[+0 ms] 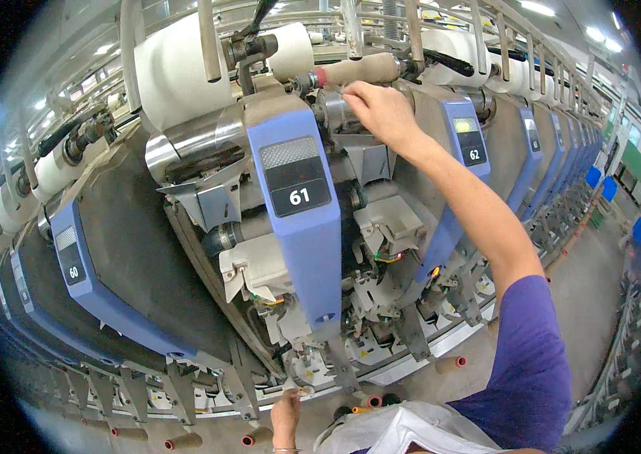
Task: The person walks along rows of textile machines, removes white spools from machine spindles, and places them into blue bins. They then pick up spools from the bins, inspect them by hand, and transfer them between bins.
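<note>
My right hand [382, 110] is raised to the winding machine, its fingers curled together in front of a shiny metal drum [333, 112]. Just above it lies a tan, almost bare paper cone [362, 69] with a red end, held in the arm of the machine. Whatever the right fingertips pinch, perhaps yarn, is too fine to make out. Low down by my body, my left hand [285, 418] is closed with thumb and forefinger together; what is in it cannot be made out. To the left, a large white yarn package [176, 76] rests over another metal drum [193, 144].
Blue front panels [309, 250] divide the winding units, curving off to both sides. More white yarn packages [447, 57] sit along the top. Below are pale thread-guide parts [388, 223] and a metal rail [411, 363]. Several empty tubes [450, 364] stick out near floor level. The aisle floor [592, 303] runs right.
</note>
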Available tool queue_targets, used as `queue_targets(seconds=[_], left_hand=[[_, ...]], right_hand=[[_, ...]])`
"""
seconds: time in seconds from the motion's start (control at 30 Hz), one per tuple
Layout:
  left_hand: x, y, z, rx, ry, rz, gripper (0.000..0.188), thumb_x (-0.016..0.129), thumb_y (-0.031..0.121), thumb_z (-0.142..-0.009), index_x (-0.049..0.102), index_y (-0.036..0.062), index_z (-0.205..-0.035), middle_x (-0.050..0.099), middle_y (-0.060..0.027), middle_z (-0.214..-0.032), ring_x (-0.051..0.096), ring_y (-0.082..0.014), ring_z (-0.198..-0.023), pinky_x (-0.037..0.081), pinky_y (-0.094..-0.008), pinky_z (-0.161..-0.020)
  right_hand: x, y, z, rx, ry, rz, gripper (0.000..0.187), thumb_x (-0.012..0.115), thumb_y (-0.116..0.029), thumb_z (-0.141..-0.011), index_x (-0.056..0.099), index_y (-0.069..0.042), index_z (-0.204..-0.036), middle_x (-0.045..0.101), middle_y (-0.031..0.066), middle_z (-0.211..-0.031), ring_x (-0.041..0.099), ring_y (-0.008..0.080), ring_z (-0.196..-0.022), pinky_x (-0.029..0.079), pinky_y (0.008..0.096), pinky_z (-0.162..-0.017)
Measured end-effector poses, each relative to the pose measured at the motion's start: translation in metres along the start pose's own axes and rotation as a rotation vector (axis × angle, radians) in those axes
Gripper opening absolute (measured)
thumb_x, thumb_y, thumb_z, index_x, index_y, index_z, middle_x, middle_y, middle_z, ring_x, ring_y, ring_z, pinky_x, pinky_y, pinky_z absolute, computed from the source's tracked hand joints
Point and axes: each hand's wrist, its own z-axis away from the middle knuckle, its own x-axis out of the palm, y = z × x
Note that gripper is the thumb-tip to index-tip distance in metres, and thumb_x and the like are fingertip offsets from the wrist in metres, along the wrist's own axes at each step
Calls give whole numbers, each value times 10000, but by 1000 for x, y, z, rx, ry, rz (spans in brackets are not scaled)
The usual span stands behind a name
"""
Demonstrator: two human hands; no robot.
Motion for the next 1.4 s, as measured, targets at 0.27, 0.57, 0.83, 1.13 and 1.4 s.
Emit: queue_targets(seconds=[0.27, 0.57, 0.83, 1.13, 1.4], left_hand=[[40, -6, 24, -161, -128, -10, 197, 557, 262, -789, 598, 129, -929, 623, -135, -714, 595, -343, -697, 463, -446, -626], [52, -74, 47, -189, -13, -135, 181, 552, 253, -781, 599, 116, -890, 627, -143, -711, 597, -359, -700, 470, -457, -640], [49, -81, 43, -220, 74, -98, 191, 557, 268, -789, 582, 95, -863, 620, -167, -721, 595, -371, -691, 465, -461, -628], [44, -34, 43, -147, -155, -69, 232, 559, 288, -787, 604, 159, -974, 633, -142, -771, 603, -336, -744, 474, -432, -658], [-104, 152, -19, 408, 333, 111, 98, 646, 15, -706, 623, 46, -796, 598, -87, -714, 577, -231, -639, 458, -316, -573]], right_hand=[[58, 4, -51, -96, -46, 415, 127, 506, -139, -775, 591, -46, -791, 613, 158, -693, 616, 310, -660, 476, 431, -572], [73, -5, -63, -48, -176, 482, 145, 560, -97, -700, 637, -3, -780, 632, 179, -770, 633, 308, -726, 503, 401, -609], [39, 18, -48, 926, -395, -1637, 227, 402, -164, -923, 514, -34, -1073, 360, -71, -547, 266, 8, -417, 247, 164, -369], [-86, 10, 103, 483, -640, -1704, 246, 475, -238, -902, 533, -16, -991, 348, -70, -496, 294, 18, -386, 230, 180, -366], [-75, 80, 274, 563, -1065, -441, 207, 542, -241, -834, 606, -47, -802, 560, 51, -593, 548, 163, -521, 432, 299, -499]])
